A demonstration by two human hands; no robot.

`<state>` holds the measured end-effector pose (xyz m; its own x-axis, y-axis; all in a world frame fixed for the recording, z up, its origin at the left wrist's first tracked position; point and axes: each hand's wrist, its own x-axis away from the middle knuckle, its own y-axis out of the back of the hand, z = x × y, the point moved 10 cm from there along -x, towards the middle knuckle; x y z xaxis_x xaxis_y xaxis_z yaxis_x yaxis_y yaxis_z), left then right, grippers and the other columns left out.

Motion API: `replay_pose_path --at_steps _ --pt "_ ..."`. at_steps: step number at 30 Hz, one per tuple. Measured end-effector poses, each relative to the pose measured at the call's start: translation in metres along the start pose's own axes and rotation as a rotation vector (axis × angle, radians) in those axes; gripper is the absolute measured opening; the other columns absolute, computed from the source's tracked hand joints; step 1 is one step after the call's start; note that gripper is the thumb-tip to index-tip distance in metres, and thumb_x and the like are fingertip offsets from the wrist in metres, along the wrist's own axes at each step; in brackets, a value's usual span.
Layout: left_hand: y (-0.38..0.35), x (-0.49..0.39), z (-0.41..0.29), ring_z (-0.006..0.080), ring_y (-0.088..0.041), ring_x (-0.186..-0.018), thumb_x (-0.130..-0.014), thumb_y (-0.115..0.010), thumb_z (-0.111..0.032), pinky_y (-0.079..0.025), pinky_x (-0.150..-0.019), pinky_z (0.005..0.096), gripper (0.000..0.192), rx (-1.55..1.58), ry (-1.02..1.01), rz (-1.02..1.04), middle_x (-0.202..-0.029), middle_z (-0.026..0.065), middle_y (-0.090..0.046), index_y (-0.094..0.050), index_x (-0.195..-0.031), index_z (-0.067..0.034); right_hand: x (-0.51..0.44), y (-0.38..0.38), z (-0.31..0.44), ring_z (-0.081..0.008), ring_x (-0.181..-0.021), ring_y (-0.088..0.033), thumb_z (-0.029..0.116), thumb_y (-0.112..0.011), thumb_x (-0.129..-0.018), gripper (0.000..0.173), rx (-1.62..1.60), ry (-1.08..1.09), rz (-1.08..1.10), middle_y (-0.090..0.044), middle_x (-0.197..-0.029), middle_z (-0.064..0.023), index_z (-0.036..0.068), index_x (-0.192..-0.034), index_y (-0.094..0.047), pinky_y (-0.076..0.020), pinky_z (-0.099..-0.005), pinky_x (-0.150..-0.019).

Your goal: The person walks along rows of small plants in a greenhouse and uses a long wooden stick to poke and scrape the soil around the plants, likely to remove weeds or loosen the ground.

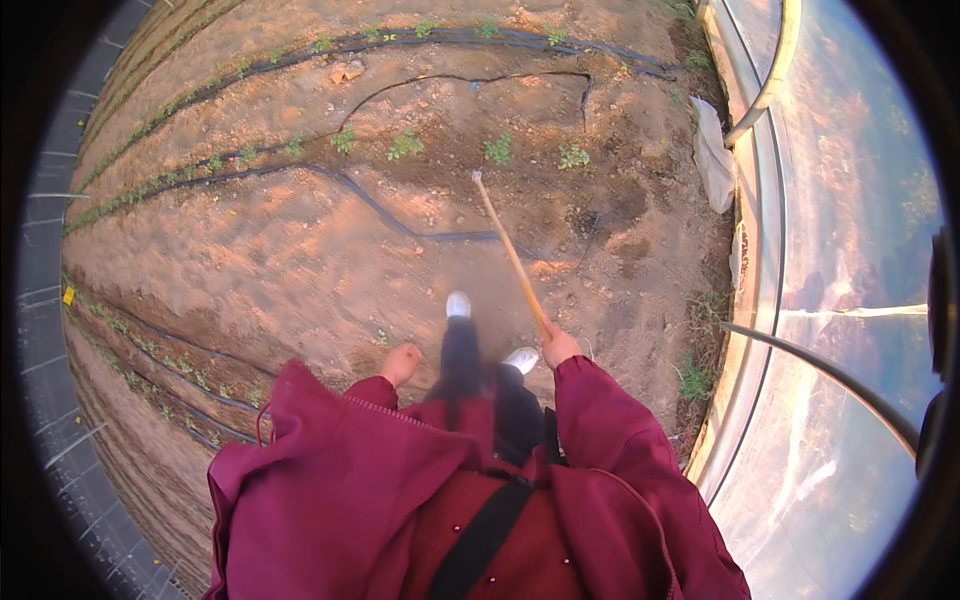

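My right hand (559, 346) is closed around the wooden shaft of a long-handled garden tool (510, 244). That shaft slants forward and slightly left, and its far end shows a small pale tip near the row of young green plants (497, 150). What kind of head the tool has, I cannot tell. Beside my left thigh, my left hand (403, 365) is curled into a loose fist with nothing visible in it. My white shoes (458, 304) are on bare soil, the left one ahead of the right.
Black drip lines (382, 214) cross the soil in front of me, one of them bent beneath the tool's shaft. Another drip line (480, 78) arches beyond the plants. At right stands a plastic-film greenhouse wall (840, 247) with curved poles (772, 82). More planted rows (180, 367) run at left.
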<state>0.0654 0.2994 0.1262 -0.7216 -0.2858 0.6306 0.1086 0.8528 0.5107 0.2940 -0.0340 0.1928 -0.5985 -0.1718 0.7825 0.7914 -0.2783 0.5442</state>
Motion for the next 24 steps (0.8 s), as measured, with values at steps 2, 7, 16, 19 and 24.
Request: replay_pose_path --at_steps 2,7,16,19,24 --pt "-0.012 -0.001 -0.013 0.0263 -0.064 -0.080 -0.088 -0.062 -0.024 -0.051 -0.073 0.0374 0.021 0.006 0.042 -0.009 -0.083 0.0122 -0.067 -0.066 -0.091 -0.003 0.023 0.001 -0.028 -0.0400 -0.106 -0.062 0.027 -0.055 -0.093 0.056 0.038 0.002 0.018 -0.063 -0.117 -0.0227 0.036 -0.146 -0.040 -0.0480 -0.0476 -0.092" --pt "-0.044 0.008 -0.044 0.0264 -0.066 -0.084 -0.088 -0.062 -0.021 -0.051 -0.076 0.0375 0.020 0.135 0.092 0.035 -0.086 0.0135 -0.069 -0.065 -0.093 -0.002 0.082 0.013 -0.091 -0.0404 -0.101 -0.063 0.030 -0.055 -0.093 0.053 0.108 -0.018 -0.025 -0.066 -0.108 -0.0228 0.037 -0.144 -0.042 -0.0493 -0.0491 -0.088" --pt "-0.037 0.031 -0.084 0.0322 -0.067 -0.089 -0.088 -0.059 -0.018 -0.052 -0.079 0.0403 0.017 0.059 0.070 -0.125 -0.090 0.0159 -0.070 -0.067 -0.093 -0.003 0.119 0.075 -0.112 -0.0424 -0.087 -0.065 0.030 -0.052 -0.095 0.050 0.098 -0.056 -0.184 -0.067 -0.095 -0.0240 0.038 -0.143 -0.043 -0.0515 -0.0523 -0.077" --pt "-0.032 0.023 -0.089 0.0324 -0.067 -0.089 -0.088 -0.059 -0.018 -0.052 -0.079 0.0401 0.018 0.039 0.051 -0.125 -0.091 0.0165 -0.070 -0.067 -0.094 -0.003 0.064 0.106 -0.070 -0.0420 -0.086 -0.066 0.028 -0.048 -0.095 0.050 0.134 -0.054 -0.241 -0.068 -0.094 -0.0231 0.037 -0.144 -0.040 -0.0523 -0.0520 -0.076" --pt "-0.030 -0.026 -0.085 0.0294 -0.067 -0.090 -0.089 -0.058 -0.018 -0.051 -0.081 0.0382 0.019 0.095 0.101 -0.035 -0.093 0.0153 -0.070 -0.067 -0.095 -0.003 -0.053 0.129 -0.004 -0.0422 -0.087 -0.066 0.026 -0.049 -0.095 0.052 0.100 -0.034 -0.322 -0.068 -0.094 -0.0237 0.035 -0.146 -0.039 -0.0520 -0.0517 -0.077"
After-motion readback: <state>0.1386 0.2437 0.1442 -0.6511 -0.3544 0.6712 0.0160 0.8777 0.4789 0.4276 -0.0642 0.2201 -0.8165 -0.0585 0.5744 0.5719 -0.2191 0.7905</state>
